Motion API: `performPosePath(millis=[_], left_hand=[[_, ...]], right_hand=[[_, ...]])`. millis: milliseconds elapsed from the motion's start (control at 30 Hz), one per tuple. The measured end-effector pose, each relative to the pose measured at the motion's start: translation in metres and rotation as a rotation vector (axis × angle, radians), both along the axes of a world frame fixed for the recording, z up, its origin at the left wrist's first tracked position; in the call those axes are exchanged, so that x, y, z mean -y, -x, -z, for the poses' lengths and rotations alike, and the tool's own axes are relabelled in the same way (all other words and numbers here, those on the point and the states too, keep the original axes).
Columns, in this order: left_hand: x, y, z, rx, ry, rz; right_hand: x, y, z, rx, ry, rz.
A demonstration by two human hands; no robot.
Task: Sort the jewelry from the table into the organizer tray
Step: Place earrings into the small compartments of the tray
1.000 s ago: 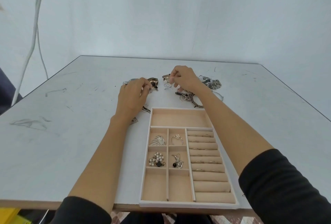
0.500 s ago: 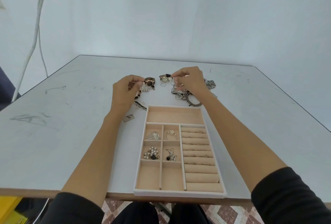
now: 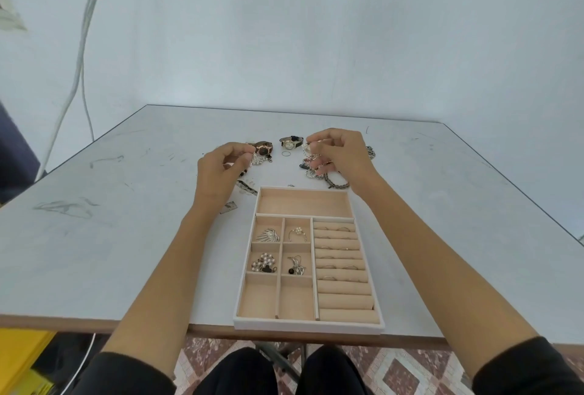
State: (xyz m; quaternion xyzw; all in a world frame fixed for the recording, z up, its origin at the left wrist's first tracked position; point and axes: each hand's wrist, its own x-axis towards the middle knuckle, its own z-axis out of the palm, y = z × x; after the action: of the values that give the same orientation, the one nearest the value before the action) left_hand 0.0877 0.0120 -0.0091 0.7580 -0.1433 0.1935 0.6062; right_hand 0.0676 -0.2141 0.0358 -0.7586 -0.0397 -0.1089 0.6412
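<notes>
Head view catches me mid-pick: the left hand [image 3: 221,173] is curled, its fingers [image 3: 243,154] pinching a small ribbed silver piece [image 3: 253,159], while the right hand [image 3: 343,157] pinches a pale glittery trinket [image 3: 306,148] just above the loose heap of chains and bracelets [image 3: 335,181]. I can't resolve what either piece is. Both hands are over the scuffed grey bench [image 3: 126,236], beyond the far end of the white-rimmed beige organizer tray [image 3: 308,325]. Four small compartments already hold pieces; two near ones and the wide far one look free. Next, I judge, each piece needs carrying back and lowering into a free compartment, without snagging chains.
</notes>
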Motion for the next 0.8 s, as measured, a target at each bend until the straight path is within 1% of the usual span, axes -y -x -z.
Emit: performPosePath(millis=[167, 400, 600, 800], left_hand=[[0.0, 0.021, -0.006, -0.009, 0.096, 0.053], [0.001, 0.059, -0.01, -0.068, 0.123, 0.127], [-0.001, 0.091, -0.005, -0.062, 0.057, 0.153], [-0.007, 0.115, 0.002, -0.017, 0.007, 0.185]], right_hand=[[-0.004, 0.021, 0.005, 0.033, 0.059, -0.001], [-0.012, 0.052, 0.009, 0.036, 0.051, -0.083], [-0.02, 0.082, 0.008, -0.01, 0.076, -0.197], [-0.025, 0.113, 0.003, -0.052, 0.113, -0.252]])
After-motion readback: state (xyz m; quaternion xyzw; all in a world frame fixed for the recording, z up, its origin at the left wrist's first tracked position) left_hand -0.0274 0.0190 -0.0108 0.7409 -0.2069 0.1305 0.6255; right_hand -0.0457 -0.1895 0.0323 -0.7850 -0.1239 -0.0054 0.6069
